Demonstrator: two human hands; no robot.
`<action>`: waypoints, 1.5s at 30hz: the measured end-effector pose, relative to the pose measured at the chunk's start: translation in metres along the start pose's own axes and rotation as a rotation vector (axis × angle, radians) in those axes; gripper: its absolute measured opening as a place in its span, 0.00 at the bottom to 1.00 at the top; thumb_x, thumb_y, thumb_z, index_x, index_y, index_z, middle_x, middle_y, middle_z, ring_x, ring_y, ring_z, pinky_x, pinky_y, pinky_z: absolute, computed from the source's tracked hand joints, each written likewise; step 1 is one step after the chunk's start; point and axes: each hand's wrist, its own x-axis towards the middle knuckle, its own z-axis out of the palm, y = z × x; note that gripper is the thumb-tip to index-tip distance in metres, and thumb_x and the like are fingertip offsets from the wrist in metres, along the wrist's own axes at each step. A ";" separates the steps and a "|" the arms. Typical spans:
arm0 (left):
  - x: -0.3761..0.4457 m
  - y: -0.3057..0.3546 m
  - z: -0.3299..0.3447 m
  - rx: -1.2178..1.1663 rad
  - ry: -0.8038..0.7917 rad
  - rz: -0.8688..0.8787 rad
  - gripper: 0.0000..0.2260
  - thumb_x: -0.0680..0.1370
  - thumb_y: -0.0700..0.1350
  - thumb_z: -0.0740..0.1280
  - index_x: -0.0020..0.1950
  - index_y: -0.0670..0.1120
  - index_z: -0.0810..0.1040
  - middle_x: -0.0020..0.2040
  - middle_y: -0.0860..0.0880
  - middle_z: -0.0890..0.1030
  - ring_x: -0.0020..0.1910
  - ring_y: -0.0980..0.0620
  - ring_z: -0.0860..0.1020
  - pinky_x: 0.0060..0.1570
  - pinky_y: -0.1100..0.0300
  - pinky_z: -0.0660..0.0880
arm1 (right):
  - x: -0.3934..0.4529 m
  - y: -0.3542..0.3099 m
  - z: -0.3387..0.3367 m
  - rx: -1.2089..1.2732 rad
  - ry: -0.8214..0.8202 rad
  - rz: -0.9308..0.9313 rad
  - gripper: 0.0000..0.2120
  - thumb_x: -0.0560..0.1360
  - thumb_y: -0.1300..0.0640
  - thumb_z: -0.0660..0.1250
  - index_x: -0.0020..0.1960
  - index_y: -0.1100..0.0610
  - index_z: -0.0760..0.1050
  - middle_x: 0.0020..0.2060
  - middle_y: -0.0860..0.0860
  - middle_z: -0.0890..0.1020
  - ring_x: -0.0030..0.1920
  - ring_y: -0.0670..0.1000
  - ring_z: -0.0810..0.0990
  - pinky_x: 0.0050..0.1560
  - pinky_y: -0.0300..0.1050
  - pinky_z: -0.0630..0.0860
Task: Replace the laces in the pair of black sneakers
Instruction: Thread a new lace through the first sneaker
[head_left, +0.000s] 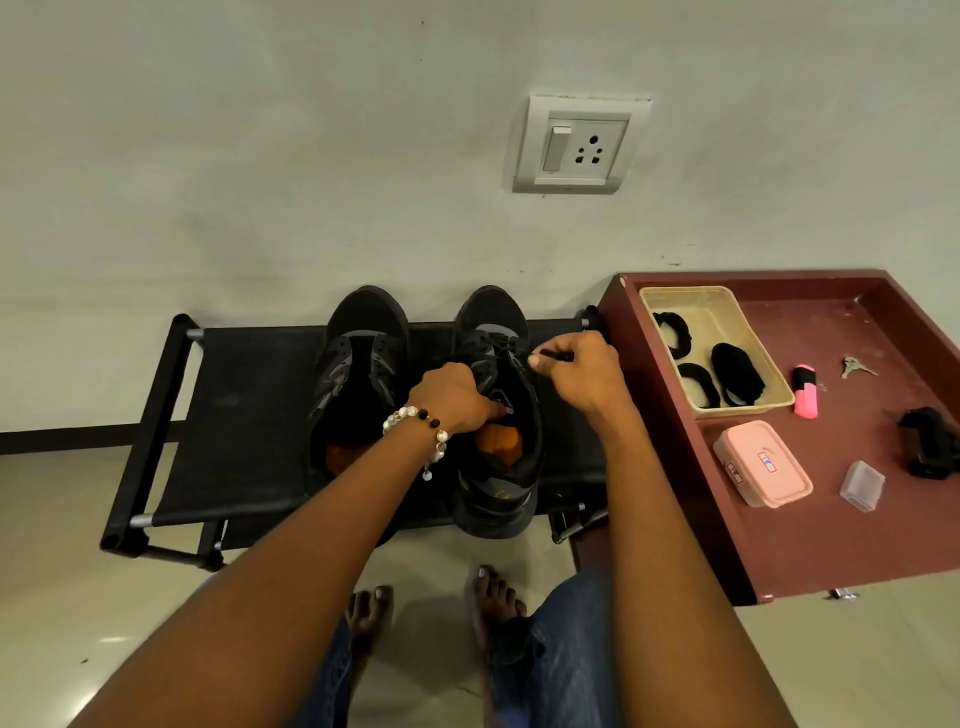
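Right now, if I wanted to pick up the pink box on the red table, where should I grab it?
Probably take the pink box across its two long sides, coming down from above. It lies flat on the red table with its lid up, and it is longer than it is wide, so fingers likely span the narrow way. The clear little case sits close on its right, so keep clear of that side.

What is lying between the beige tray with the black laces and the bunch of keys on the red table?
In the head view, a pink highlighter lies between the beige tray and the keys, close beside the tray's right edge on the red table.
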 end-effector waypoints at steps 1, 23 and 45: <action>0.000 0.000 0.000 -0.005 -0.001 -0.002 0.20 0.75 0.55 0.71 0.56 0.42 0.75 0.50 0.45 0.77 0.50 0.46 0.78 0.47 0.56 0.75 | 0.000 -0.002 -0.003 0.109 0.083 0.046 0.05 0.75 0.58 0.71 0.50 0.57 0.83 0.44 0.50 0.83 0.48 0.48 0.80 0.50 0.40 0.73; 0.008 0.000 0.003 0.048 0.019 -0.016 0.11 0.78 0.49 0.67 0.50 0.41 0.75 0.46 0.44 0.77 0.38 0.47 0.76 0.41 0.54 0.79 | 0.002 -0.005 0.012 0.007 0.077 0.170 0.09 0.79 0.57 0.63 0.43 0.59 0.79 0.44 0.54 0.84 0.48 0.54 0.82 0.54 0.52 0.78; 0.012 -0.001 0.005 0.009 0.017 -0.014 0.13 0.76 0.52 0.69 0.48 0.43 0.75 0.43 0.46 0.77 0.38 0.48 0.76 0.38 0.56 0.77 | 0.005 0.004 0.016 0.212 0.102 0.235 0.10 0.76 0.60 0.70 0.45 0.68 0.80 0.40 0.52 0.81 0.43 0.48 0.78 0.46 0.43 0.76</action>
